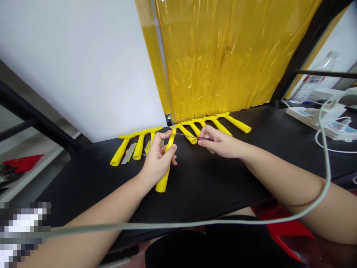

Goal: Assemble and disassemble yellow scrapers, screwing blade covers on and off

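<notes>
My left hand (158,158) is closed around a yellow scraper handle (162,182), its wide hollow end pointing down toward me and its head up. From the right, my right hand (220,141) pinches a thin screwdriver (185,135), whose slim metal shaft reaches to the head of the held handle. Whether the tip sits in a screw is too small to tell. Left of my left hand lie more yellow handles (118,152) and a flat grey metal blade (128,153), partly hidden by the hand. Behind my right hand, several yellow T-shaped handles (238,124) lie in a row.
A black tabletop (223,178) carries everything. Behind it stand a white panel (83,67) and yellow plastic film (217,59). At right are a white power strip (334,126) and a clear bottle (309,83). A pale cable (212,222) hangs across the front, over my arms.
</notes>
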The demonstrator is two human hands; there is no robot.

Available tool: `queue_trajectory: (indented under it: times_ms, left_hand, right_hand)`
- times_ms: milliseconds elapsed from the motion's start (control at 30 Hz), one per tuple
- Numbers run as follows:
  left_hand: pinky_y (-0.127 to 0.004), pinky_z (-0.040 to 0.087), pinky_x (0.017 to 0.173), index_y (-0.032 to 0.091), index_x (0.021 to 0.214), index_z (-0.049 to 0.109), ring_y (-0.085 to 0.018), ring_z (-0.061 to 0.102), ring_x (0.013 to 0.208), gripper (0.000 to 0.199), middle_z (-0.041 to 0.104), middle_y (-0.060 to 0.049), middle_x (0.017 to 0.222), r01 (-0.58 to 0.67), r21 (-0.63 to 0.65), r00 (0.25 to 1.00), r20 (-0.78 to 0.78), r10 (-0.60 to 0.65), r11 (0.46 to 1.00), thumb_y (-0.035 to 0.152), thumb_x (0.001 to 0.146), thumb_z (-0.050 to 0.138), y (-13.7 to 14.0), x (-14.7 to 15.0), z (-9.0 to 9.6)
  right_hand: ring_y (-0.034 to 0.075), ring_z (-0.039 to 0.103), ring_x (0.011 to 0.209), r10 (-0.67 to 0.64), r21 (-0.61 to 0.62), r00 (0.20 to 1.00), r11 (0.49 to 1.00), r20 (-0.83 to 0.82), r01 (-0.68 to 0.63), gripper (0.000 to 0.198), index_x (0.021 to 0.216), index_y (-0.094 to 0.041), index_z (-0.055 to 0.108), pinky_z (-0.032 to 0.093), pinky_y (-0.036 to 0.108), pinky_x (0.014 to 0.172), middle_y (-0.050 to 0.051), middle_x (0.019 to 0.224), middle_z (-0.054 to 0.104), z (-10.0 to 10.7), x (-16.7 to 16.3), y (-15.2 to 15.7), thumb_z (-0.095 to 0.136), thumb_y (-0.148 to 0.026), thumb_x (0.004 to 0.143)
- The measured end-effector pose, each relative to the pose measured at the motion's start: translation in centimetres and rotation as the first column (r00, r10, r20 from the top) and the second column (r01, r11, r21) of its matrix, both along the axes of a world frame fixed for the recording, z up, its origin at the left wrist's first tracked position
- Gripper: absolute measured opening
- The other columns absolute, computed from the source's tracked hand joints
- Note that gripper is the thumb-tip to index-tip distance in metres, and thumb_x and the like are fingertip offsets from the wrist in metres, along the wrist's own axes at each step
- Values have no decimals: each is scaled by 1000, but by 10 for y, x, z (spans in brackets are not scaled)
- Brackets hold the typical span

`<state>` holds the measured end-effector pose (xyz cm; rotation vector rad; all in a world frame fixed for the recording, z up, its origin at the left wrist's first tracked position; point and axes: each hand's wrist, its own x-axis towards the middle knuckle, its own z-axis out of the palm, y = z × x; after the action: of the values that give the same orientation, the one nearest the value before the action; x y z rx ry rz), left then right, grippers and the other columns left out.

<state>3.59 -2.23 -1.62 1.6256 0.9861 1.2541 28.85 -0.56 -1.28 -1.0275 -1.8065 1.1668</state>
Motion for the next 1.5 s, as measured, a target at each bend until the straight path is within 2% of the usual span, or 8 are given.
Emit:
queue_trajectory:
  times_ms: [200, 400, 567, 733, 867, 1000, 1333, 1500]
  left_hand:
    - [-20, 60, 48, 22, 110, 52, -1, 61, 60, 30, 43, -12, 163, 38, 11, 999, -22, -38, 999, 33, 90, 72, -1, 0, 0]
    - [-21, 60, 46, 24, 108, 51, -2, 62, 61, 31, 43, -9, 162, 1, 18, 1000, -3, -1, 1000, 33, 90, 73, 0, -1, -1]
    - [-21, 58, 45, 24, 107, 51, -3, 63, 62, 30, 44, -8, 161, -7, 11, 1000, 7, 7, 1000, 31, 88, 74, -1, 0, 0]
    - [-20, 57, 45, 24, 110, 55, -4, 61, 64, 29, 44, -9, 162, 7, 54, 1000, -18, -6, 999, 29, 89, 73, -4, -1, 0]
    - [-21, 57, 45, 23, 108, 57, -13, 69, 80, 25, 44, -12, 162, -22, 147, 999, -44, 29, 989, 28, 89, 73, -5, -2, 0]
    - [-21, 56, 47, 23, 102, 60, -25, 72, 102, 23, 49, -12, 158, -39, 215, 997, -62, 54, 976, 25, 86, 75, -7, -3, 1]
    - [-21, 54, 48, 22, 97, 60, -29, 69, 112, 22, 53, -12, 155, -62, 230, 996, -51, 76, 971, 22, 83, 77, -9, -2, 6]
    - [-24, 57, 52, 22, 94, 59, -29, 69, 113, 21, 52, -12, 156, -51, 244, 997, -46, 64, 968, 23, 83, 77, -11, -1, 7]
  right_hand:
    - [9, 33, 49, -17, -52, 999, 998, 39, 19, 51, 80, -19, 55, 25, 24, 43, -6, 61, 37, 4, 2, 3, 48, -66, 101]
    - [8, 35, 50, 42, 0, 999, 999, 12, -42, 36, 102, -25, 47, 31, 23, 46, -8, 72, 46, 2, 1, -1, 70, -52, 93]
    - [10, 40, 53, -45, 35, 997, 998, 70, 43, 41, 91, -21, 55, 33, 24, 48, -5, 68, 45, 4, 1, 2, 58, -61, 98]
    - [10, 33, 53, 1, 59, 1000, 998, 18, -2, 44, 88, -20, 56, 29, 25, 50, -6, 64, 38, 4, 2, 5, 51, -61, 102]
    - [10, 39, 59, 29, 149, 998, 989, -50, -21, 33, 98, -24, 46, 33, 24, 55, -6, 77, 48, -2, 6, 7, 69, -48, 96]
    - [10, 45, 63, 40, 181, 995, 983, -86, -24, 36, 98, -22, 49, 38, 26, 58, -3, 81, 54, -4, 11, 12, 72, -50, 94]
    - [8, 35, 56, 124, -23, 959, 991, -254, -134, 46, 83, -18, 57, 33, 25, 54, -5, 70, 46, -4, 4, 14, 75, -60, 89]
    - [6, 19, 51, 198, -158, 912, 950, -360, -269, 48, 73, -19, 51, 21, 24, 50, -10, 59, 28, -4, 3, 12, 73, -57, 92]
